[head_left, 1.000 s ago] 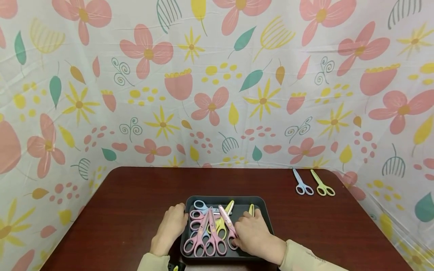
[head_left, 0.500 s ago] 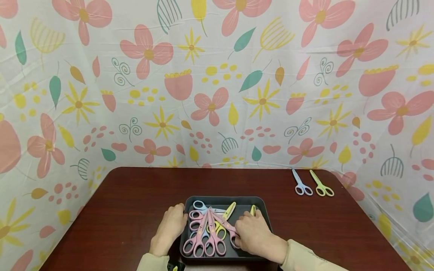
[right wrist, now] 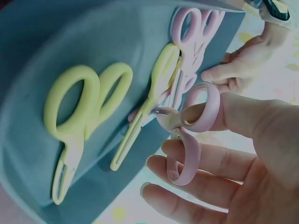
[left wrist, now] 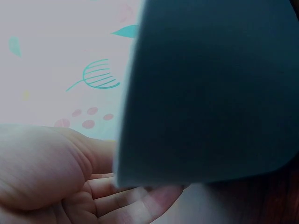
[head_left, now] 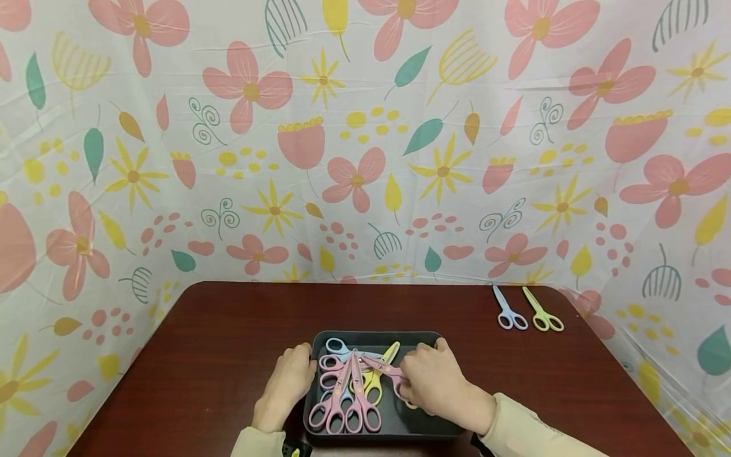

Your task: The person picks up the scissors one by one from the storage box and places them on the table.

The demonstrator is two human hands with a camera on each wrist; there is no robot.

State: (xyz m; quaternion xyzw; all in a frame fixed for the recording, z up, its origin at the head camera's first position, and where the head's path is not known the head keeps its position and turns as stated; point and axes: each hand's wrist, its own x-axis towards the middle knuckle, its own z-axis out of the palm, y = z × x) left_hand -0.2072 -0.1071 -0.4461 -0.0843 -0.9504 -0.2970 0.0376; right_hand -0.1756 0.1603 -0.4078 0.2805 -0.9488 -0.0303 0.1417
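Note:
My left hand (head_left: 287, 381) grips the left wall of a dark grey tray (head_left: 371, 334). In the left wrist view, fingers (left wrist: 117, 198) curl beneath the tray's edge. My right hand (head_left: 436, 381) holds pink scissors (right wrist: 190, 156) over the tray, thumb in one handle loop and a finger in the other. Their blades point left across the pile. Several scissors lie inside at the left: pink scissors (head_left: 358, 395), blue scissors (head_left: 346, 351) and yellow scissors (head_left: 372, 379). Another yellow pair (right wrist: 74, 151) lies apart at the right, mostly hidden by my right hand in the head view.
At the back right of the brown table (head_left: 240, 330) lie light blue scissors (head_left: 500, 301) and yellow-green scissors (head_left: 532, 301), side by side. A flower-patterned cloth (head_left: 354, 241) hangs behind the table and along both sides.
My right hand has shifted slightly right and up. The held pink scissors have swung from pointing away to pointing left. My left hand stays at the tray's side.

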